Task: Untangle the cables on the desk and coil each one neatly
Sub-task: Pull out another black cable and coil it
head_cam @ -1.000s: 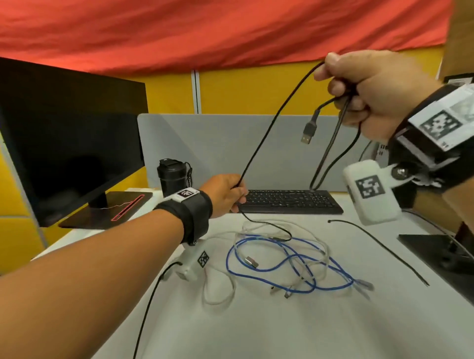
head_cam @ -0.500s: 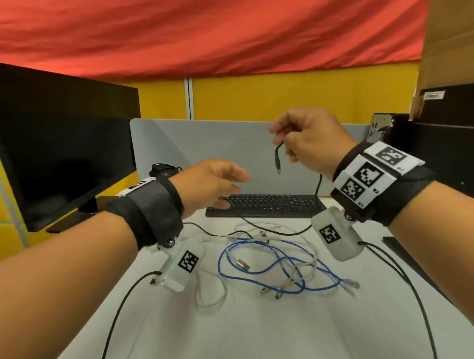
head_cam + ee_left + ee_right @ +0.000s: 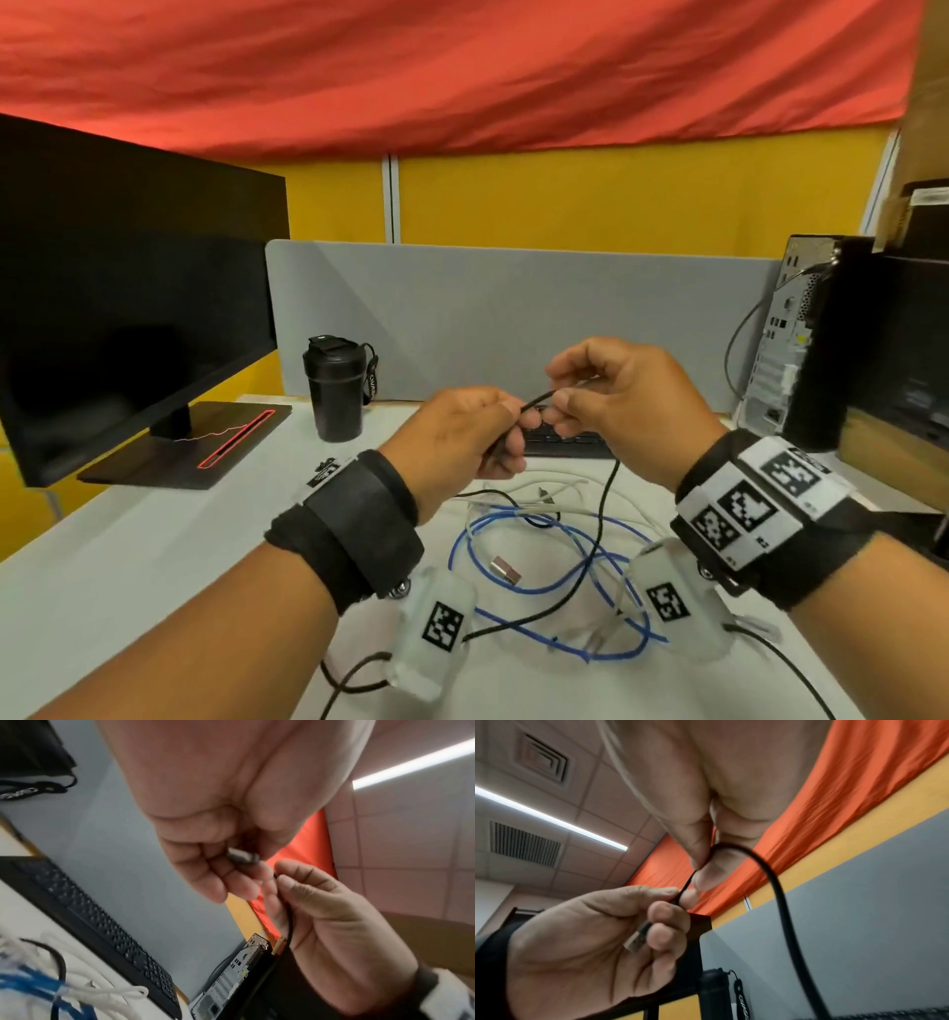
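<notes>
Above the white desk (image 3: 154,565), both hands meet in mid-air over the keyboard (image 3: 570,444), and between them runs a thin black USB cable (image 3: 603,519). Its metal USB plug (image 3: 639,940) lies tucked inside the left hand (image 3: 464,437), whose fingers curl round it while thumb and forefinger pinch the cord just past the plug. Close beside it, the right hand (image 3: 624,406) pinches the same cord between thumb and forefinger (the other fingers are loosely bent), so only a short stretch of cable shows between the two grips. From the right hand the cord bends over and hangs down to the desk, where it crosses the tangle and trails toward the near edge. That tangle lies flat on the desk below the wrists: a blue cable (image 3: 513,616) in wide overlapping loops, interlaced with a white cable (image 3: 560,506), and a loose silver connector (image 3: 506,570) resting inside the blue loops. None of these is coiled. At the back left stands a black lidded tumbler (image 3: 334,395) with a wrist strap; its lid is shut, so its contents cannot be seen. Further left sits a dark monitor (image 3: 128,308) on its stand, and at the right edge a desktop computer tower (image 3: 785,334) stands against the grey partition (image 3: 513,308).
</notes>
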Demonstrator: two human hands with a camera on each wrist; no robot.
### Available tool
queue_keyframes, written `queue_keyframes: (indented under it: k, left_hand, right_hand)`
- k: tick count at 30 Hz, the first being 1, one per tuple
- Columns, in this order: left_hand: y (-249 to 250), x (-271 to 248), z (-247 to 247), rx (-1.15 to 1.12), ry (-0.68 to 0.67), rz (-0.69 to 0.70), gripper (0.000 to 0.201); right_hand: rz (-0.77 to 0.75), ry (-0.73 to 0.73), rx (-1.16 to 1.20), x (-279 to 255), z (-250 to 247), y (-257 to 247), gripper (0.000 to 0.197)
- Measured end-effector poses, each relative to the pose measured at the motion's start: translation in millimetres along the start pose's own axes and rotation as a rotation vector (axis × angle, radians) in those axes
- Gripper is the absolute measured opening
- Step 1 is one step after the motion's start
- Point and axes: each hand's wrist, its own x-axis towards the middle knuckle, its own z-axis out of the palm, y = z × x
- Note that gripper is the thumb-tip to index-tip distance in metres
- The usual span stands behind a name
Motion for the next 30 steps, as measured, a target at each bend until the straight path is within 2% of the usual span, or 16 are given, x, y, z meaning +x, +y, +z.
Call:
queue_keyframes:
  k: [3,7,9,11,14,17,20,21,23,26,28,30]
  left_hand:
    - [-13.9,3.8,-5.1,-0.147,-0.058,-0.099,0.028]
    - [-28.0,10.9,-13.0,-0.381,-0.134,-0.121,0.03]
    - [-33.5,14.7,-18.2,-0.53,-0.15,-0.114,0.029]
    - [-40.3,16.6,-24.9,-0.676,-0.127,-0.084,0.027]
    - [-51.9,16.8,-31.2,-0.788,-0.049,-0.042,0.024]
    - [-54.9,17.5,-35.8,-0.846,0.013,-0.01,0.018]
    - [-49.5,19.2,-41.0,-0.897,0.018,0.067,0.014]
    - [-47.4,19.2,-40.5,-0.862,0.023,0.097,0.015]
    - [-48.4,19.3,-37.1,-0.671,0.072,0.15,0.017]
    - [-54.5,18.9,-32.2,-0.295,0.125,0.203,0.014]
    - [-56.3,17.9,-32.2,-0.084,0.109,0.208,0.014]
    - [-55.8,16.6,-31.6,0.08,0.084,0.196,0.014]
  right_hand:
    - [0.038,0.127,-0.131,4.0,8.8,22.1,0.01]
    - [-0.046,0.338,-0.198,13.8,23.2,38.9,0.016]
    - [-0.038,0.366,-0.19,18.7,31.7,46.7,0.018]
    - [0.052,0.283,-0.156,20.9,41.8,55.5,0.015]
    - [0.198,0.041,-0.113,14.0,56.1,68.4,0.014]
    - [0.175,-0.234,-0.181,4.8,61.4,71.5,0.017]
    - [0.075,-0.521,-0.329,-3.0,60.9,60.0,0.023]
    - [0.036,-0.579,-0.396,-5.4,60.5,54.4,0.022]
    - [-0.049,-0.591,-0.489,-9.5,60.0,42.6,0.018]
    - [-0.163,-0.44,-0.503,-14.0,53.7,29.7,0.03]
    - [-0.117,-0.291,-0.299,-14.8,48.5,26.2,0.026]
    - [0.054,-0.208,0.092,-14.1,42.5,29.3,0.018]
